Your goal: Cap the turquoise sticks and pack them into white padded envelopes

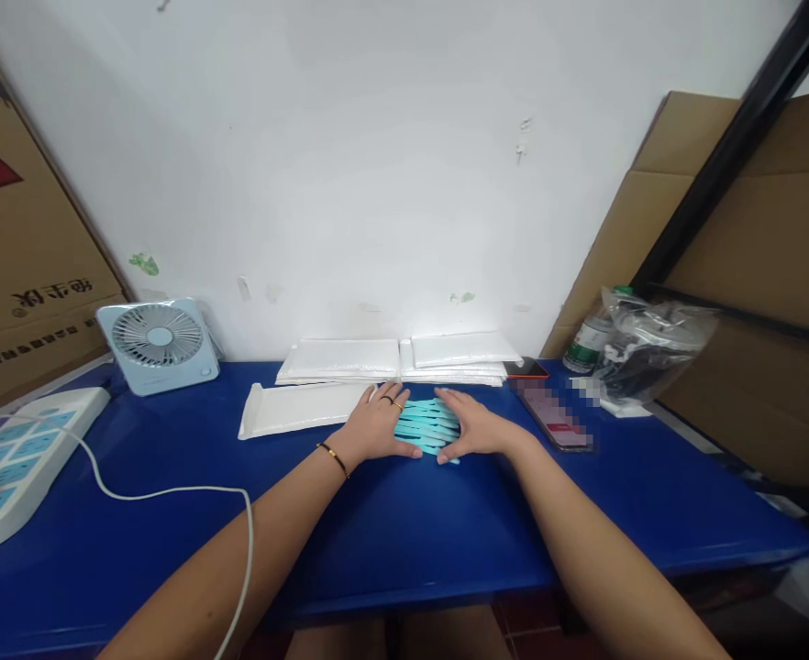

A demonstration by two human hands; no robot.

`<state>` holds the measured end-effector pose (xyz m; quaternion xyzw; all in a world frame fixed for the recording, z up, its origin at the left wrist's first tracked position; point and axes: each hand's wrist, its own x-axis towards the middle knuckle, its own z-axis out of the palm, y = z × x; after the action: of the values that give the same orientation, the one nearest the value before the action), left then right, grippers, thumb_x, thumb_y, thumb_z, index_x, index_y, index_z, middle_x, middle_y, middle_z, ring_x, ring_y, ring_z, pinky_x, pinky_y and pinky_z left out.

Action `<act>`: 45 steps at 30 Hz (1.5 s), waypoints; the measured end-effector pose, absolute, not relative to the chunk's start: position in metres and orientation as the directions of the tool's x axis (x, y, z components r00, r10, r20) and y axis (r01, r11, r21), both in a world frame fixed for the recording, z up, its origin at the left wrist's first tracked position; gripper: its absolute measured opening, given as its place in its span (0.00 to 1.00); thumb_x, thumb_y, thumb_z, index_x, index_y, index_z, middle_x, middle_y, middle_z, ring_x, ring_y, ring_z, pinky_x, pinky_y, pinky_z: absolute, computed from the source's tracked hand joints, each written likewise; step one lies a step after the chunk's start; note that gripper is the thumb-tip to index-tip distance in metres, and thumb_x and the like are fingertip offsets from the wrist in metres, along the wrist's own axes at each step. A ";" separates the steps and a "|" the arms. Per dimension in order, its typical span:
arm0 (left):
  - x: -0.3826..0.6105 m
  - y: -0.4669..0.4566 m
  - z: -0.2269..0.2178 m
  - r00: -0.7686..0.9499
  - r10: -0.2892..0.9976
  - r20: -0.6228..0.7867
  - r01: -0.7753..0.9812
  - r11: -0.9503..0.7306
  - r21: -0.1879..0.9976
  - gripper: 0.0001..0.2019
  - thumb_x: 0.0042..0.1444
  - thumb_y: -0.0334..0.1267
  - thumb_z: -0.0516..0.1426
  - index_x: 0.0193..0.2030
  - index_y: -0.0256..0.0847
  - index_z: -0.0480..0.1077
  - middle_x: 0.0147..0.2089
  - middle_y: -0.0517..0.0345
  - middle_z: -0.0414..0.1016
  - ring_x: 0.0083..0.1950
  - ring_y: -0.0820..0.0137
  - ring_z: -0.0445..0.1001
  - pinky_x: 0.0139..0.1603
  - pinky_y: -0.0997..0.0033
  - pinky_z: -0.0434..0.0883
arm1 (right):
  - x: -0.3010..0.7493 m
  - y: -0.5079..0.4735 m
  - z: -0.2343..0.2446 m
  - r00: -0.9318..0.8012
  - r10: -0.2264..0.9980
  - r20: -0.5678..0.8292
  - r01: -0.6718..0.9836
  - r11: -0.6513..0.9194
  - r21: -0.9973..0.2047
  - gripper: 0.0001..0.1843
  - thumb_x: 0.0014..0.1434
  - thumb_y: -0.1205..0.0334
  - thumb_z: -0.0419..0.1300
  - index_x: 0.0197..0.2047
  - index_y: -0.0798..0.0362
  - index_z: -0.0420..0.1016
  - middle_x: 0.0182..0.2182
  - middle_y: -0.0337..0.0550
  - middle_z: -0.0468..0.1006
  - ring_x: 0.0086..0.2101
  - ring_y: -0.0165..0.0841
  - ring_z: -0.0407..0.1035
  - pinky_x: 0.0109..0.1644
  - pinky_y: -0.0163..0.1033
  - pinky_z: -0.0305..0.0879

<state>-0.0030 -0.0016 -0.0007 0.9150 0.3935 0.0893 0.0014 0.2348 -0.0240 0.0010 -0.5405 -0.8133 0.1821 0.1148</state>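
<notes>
Two hands' fingers (387, 403) flanking, touching teal packets (426, 424)

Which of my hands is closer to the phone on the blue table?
Right. The right hand rests on the teal packets just left of the phone; the left hand is further left, across the packets.

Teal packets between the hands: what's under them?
Only the blue table shows beneath the teal packets. The left hand and right hand cover both ends, hiding anything there.
</notes>
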 end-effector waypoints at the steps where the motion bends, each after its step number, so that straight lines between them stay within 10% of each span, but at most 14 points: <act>1: 0.000 0.001 0.000 0.688 0.711 0.145 0.713 -0.700 0.048 0.49 0.42 0.69 0.53 0.63 0.35 0.53 0.63 0.40 0.57 0.65 0.53 0.52 0.63 0.53 0.46 | 0.235 -0.023 0.000 -0.419 0.908 -0.029 0.828 0.369 -0.423 0.60 0.36 0.37 0.66 0.66 0.54 0.48 0.62 0.57 0.51 0.61 0.51 0.45 0.61 0.55 0.46; 7: 0.025 -0.014 0.009 0.760 0.638 0.123 0.649 -0.754 -0.102 0.17 0.55 0.47 0.54 0.45 0.36 0.67 0.44 0.46 0.73 0.48 0.58 0.69 0.48 0.60 0.63 | 0.226 -0.031 0.004 -0.542 0.839 0.047 0.777 0.522 -0.352 0.25 0.50 0.57 0.60 0.52 0.55 0.67 0.44 0.49 0.68 0.44 0.38 0.64 0.49 0.40 0.61; 15: 0.038 -0.032 -0.002 0.629 0.773 0.082 0.778 -0.627 -0.046 0.15 0.49 0.43 0.56 0.40 0.35 0.67 0.42 0.46 0.73 0.42 0.57 0.73 0.41 0.60 0.69 | 0.201 -0.037 -0.001 -0.497 0.867 0.008 0.862 0.495 -0.105 0.13 0.46 0.66 0.58 0.38 0.56 0.70 0.36 0.47 0.72 0.36 0.37 0.67 0.37 0.37 0.59; 22: 0.029 -0.032 0.004 0.519 0.840 0.160 0.849 -0.529 0.025 0.13 0.52 0.40 0.52 0.43 0.40 0.65 0.37 0.51 0.75 0.39 0.59 0.75 0.36 0.62 0.71 | 0.211 -0.041 0.010 -0.483 0.829 0.283 0.603 0.549 -0.579 0.27 0.49 0.57 0.62 0.53 0.50 0.66 0.46 0.44 0.72 0.45 0.38 0.66 0.47 0.39 0.62; 29: 0.027 -0.033 0.012 0.488 0.855 0.177 0.854 -0.510 0.105 0.12 0.50 0.40 0.53 0.43 0.44 0.63 0.38 0.53 0.76 0.39 0.59 0.76 0.36 0.64 0.71 | 0.186 -0.031 0.001 -0.176 0.909 0.377 0.271 0.413 -0.869 0.26 0.65 0.46 0.38 0.57 0.49 0.64 0.54 0.47 0.68 0.55 0.37 0.61 0.59 0.47 0.56; 36: 0.030 -0.039 0.014 0.467 0.877 0.115 0.870 -0.479 0.118 0.24 0.48 0.33 0.54 0.53 0.37 0.55 0.39 0.48 0.75 0.40 0.58 0.76 0.37 0.64 0.71 | 0.185 -0.048 0.014 -0.411 0.835 0.367 0.765 0.534 -0.360 0.43 0.45 0.57 0.63 0.63 0.53 0.53 0.55 0.52 0.65 0.58 0.45 0.55 0.61 0.50 0.49; 45: 0.017 -0.041 0.024 0.437 0.898 0.048 0.898 -0.438 0.038 0.11 0.47 0.33 0.54 0.40 0.39 0.66 0.35 0.49 0.75 0.38 0.55 0.76 0.36 0.58 0.70 | 0.175 -0.051 0.017 -0.394 0.917 0.065 0.911 0.399 -0.106 0.09 0.51 0.70 0.52 0.37 0.54 0.68 0.36 0.47 0.74 0.36 0.36 0.68 0.37 0.37 0.55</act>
<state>0.0171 -0.0414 0.0235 0.8475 0.5299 0.0306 0.0035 0.1751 -0.0512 0.0171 -0.5475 -0.8345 0.0266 0.0566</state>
